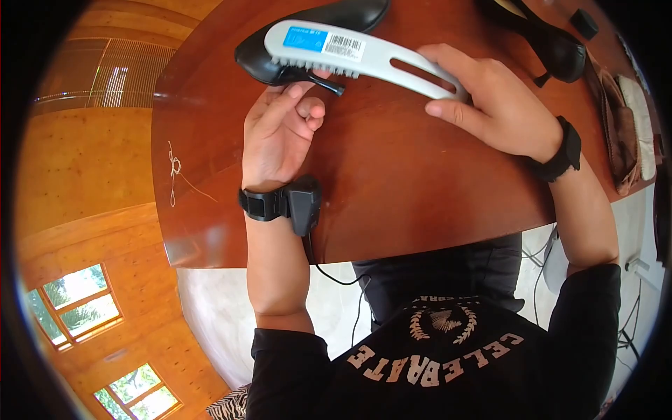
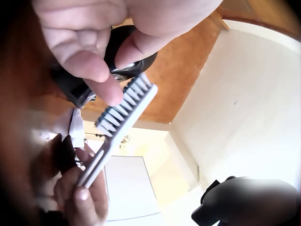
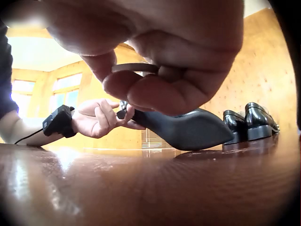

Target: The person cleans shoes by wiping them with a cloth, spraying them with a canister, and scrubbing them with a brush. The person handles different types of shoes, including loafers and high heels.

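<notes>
My left hand (image 1: 280, 133) holds a black high-heeled shoe (image 1: 255, 59) at the far side of the table, its thin heel sticking out past the fingers. In the right wrist view, the shoe's dark sole (image 3: 188, 129) faces the camera and its toe is close over the tabletop. A pale grey brush (image 1: 378, 63) with a blue label lies across the shoe in the head view, bristles turned toward it. My right hand (image 1: 500, 105) grips the brush's slotted handle. From the left wrist, the bristles (image 2: 124, 106) appear right beside the left fingertips.
Another high-heeled shoe (image 1: 560, 59) lies on the table (image 1: 392, 182) at the upper right, near a small black object (image 1: 583, 23). Brown and cream cloth-like items (image 1: 623, 140) sit at the right edge. Loose string (image 1: 175, 168) lies at left. Shiny black shoes (image 3: 256, 122) stand farther back.
</notes>
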Demonstrator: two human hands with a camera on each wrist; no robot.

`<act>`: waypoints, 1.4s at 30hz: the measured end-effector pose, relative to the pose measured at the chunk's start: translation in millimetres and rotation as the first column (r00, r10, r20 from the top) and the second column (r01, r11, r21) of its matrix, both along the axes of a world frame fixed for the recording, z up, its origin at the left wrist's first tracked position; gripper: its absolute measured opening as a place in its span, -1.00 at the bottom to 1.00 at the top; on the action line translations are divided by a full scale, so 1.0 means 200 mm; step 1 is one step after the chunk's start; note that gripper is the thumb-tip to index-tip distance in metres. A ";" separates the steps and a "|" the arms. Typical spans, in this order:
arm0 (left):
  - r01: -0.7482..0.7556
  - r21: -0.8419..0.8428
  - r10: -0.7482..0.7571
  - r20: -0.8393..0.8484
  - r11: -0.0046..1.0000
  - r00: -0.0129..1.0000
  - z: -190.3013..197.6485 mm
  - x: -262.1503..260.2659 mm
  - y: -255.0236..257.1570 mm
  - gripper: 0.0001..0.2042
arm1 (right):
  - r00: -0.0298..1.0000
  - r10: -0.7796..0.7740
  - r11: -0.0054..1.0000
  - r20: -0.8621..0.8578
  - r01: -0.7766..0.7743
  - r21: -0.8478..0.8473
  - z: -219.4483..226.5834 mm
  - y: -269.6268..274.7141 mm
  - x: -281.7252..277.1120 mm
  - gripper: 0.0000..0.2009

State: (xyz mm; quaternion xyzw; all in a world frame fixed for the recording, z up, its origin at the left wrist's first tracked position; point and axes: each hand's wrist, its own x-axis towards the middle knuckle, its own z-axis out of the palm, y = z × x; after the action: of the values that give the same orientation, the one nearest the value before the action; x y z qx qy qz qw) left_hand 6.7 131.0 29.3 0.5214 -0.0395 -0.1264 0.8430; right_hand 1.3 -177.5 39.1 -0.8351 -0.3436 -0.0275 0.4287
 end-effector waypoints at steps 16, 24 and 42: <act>0.208 -0.320 -0.239 -0.059 0.924 0.969 0.01 0.00 -0.01 -0.59 | 0.999 -0.041 0.999 0.022 0.041 0.003 0.01 -0.01 0.00 -0.56; 0.253 -0.365 -0.283 -0.029 0.896 0.959 0.01 0.00 -0.07 -0.35 | 0.996 0.081 0.997 0.030 -0.081 -0.018 -0.03 -0.02 0.01 -0.55; -0.302 0.142 0.249 0.300 0.943 0.921 -0.01 -0.01 -0.08 -0.55 | 0.995 0.076 0.996 0.066 -0.079 0.047 0.02 0.00 0.01 -0.57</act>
State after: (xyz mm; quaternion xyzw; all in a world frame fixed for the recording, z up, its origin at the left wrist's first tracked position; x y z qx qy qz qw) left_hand 5.4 115.9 27.6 0.6106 -0.0716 0.0654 0.7860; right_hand 3.7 -177.5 42.5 -0.8089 -0.3887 -0.0460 0.4387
